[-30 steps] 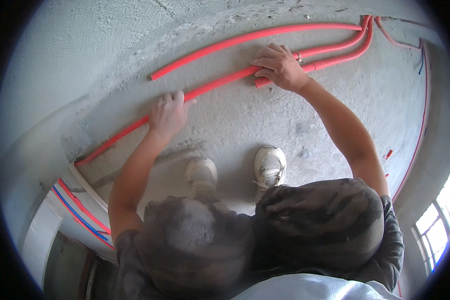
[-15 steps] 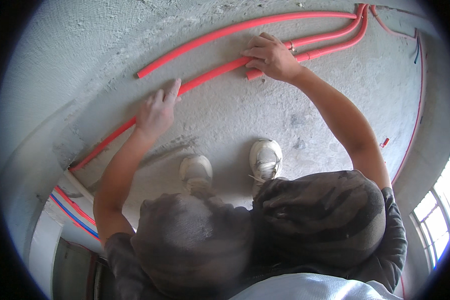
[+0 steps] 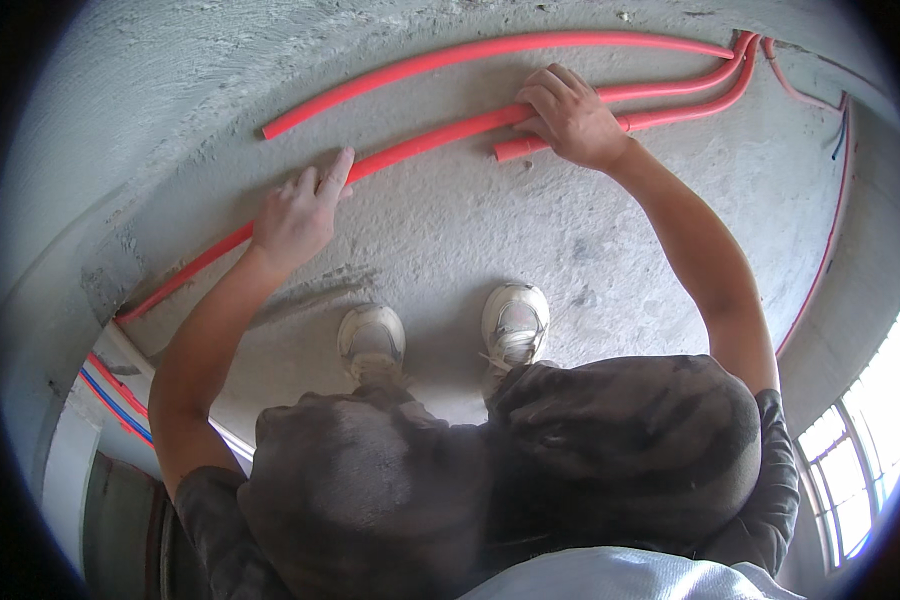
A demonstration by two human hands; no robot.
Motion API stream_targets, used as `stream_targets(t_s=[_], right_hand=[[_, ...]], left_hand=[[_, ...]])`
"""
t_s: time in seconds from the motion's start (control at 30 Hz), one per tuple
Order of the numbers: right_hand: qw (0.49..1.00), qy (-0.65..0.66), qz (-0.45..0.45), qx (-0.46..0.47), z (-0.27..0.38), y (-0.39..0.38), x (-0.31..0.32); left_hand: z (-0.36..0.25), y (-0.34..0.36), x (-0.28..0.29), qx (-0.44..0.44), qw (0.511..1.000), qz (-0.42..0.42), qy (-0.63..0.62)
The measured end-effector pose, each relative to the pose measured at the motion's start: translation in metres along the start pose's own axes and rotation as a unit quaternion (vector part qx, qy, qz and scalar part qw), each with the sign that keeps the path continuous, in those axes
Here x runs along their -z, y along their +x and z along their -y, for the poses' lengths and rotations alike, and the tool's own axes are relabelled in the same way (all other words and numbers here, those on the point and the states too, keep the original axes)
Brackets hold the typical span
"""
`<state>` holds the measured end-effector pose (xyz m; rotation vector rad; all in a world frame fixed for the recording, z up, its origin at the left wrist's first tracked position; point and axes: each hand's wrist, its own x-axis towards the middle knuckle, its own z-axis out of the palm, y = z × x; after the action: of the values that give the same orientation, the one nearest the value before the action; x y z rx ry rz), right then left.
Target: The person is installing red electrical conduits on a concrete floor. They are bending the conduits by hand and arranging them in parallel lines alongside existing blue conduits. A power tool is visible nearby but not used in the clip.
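A long red conduit pipe (image 3: 430, 145) runs along the floor beside the wall. My left hand (image 3: 298, 212) is closed over it left of centre, index finger stretched along the pipe. Farther right, my right hand (image 3: 578, 118) grips the same pipe from above, fingers curled over its far side. Just under that hand, on the near side, lies a second red pipe (image 3: 670, 114) with a cut left end (image 3: 510, 150). A third red pipe (image 3: 490, 46) curves between the held pipe and the wall. My palms hide the parts of the pipe beneath them.
The rough concrete wall (image 3: 170, 110) rises at the far side. Pipes bend together at the far right corner. Red and blue pipes (image 3: 120, 400) lie at the lower left. My shoes (image 3: 515, 325) stand on the concrete floor. A barred window (image 3: 850, 460) is at right.
My right hand has slid right along the pipe, covering the small metal piece that showed beside it. My left hand still holds the pipe. The whole view has shifted slightly.
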<state>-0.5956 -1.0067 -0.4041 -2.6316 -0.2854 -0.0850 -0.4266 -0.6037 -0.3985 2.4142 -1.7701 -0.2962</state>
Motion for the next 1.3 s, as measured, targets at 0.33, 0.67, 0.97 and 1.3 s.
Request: stream_targets(t_s=[0.33,0.67,0.97,1.3], right_hand=[[1.0,0.011,0.02,-0.013,-0.004,0.002,0.0],[0.999,0.028,-0.004,0.017,-0.006,0.003,0.0],[0.997,0.053,-0.03,0.037,-0.009,0.003,0.0],[0.998,0.038,-0.043,0.038,-0.005,-0.002,-0.005]], left_hand=[[-0.004,0.006,0.01,0.02,0.999,0.028,-0.023],[-0.003,0.008,0.017,0.036,0.994,0.013,-0.099],[0.003,0.021,0.011,0.032,0.995,-0.015,-0.093],[-0.024,0.017,0.0,0.073,0.992,-0.005,-0.104]])
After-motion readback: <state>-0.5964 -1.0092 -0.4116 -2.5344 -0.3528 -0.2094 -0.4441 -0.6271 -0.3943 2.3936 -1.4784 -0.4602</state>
